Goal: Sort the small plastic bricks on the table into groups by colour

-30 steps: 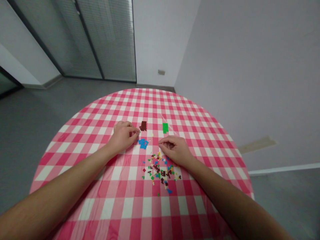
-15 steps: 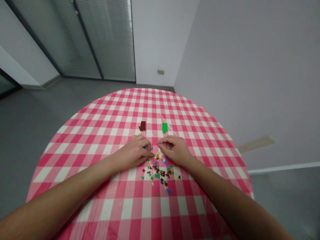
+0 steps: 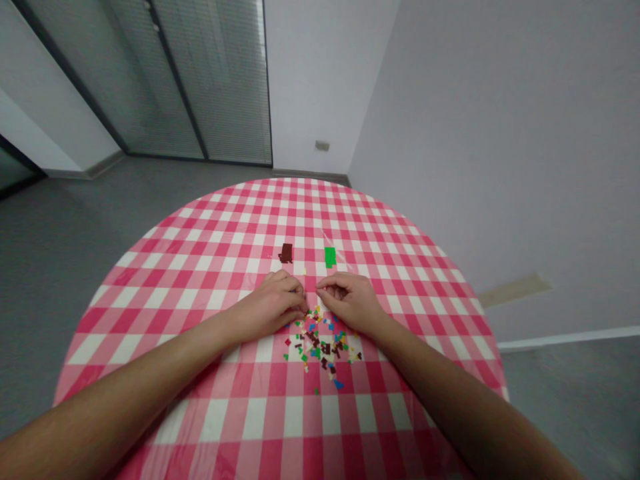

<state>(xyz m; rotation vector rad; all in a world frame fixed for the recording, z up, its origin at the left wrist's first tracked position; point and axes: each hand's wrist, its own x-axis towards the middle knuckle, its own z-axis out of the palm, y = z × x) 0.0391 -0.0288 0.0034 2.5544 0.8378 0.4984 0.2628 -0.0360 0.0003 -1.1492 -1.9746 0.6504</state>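
My left hand [image 3: 276, 301] rests at the upper left edge of a loose pile of tiny coloured building bricks [image 3: 326, 348]. Its fingers are curled together, and what they hold, if anything, is hidden. Opposite it, my right hand [image 3: 354, 300] has thumb and forefinger pinched at the pile's upper right; anything between the tips is too small to make out. Just beyond the hands lie a dark brown brick assembly [image 3: 286, 253] on the left and a bright green one [image 3: 330, 256] on the right. A tiny pale piece [image 3: 305, 271] sits between them.
A red-and-white checked cloth [image 3: 230, 407] covers the round table. Past its far edge are a glass partition with blinds [image 3: 225, 80] and a wall socket [image 3: 322, 145]. A plain wall [image 3: 500, 133] stands close on the right.
My left fingers have curled in, and the blue bit that showed between them is now hidden. My right hand has hardly moved. The pile and the two assemblies look the same.
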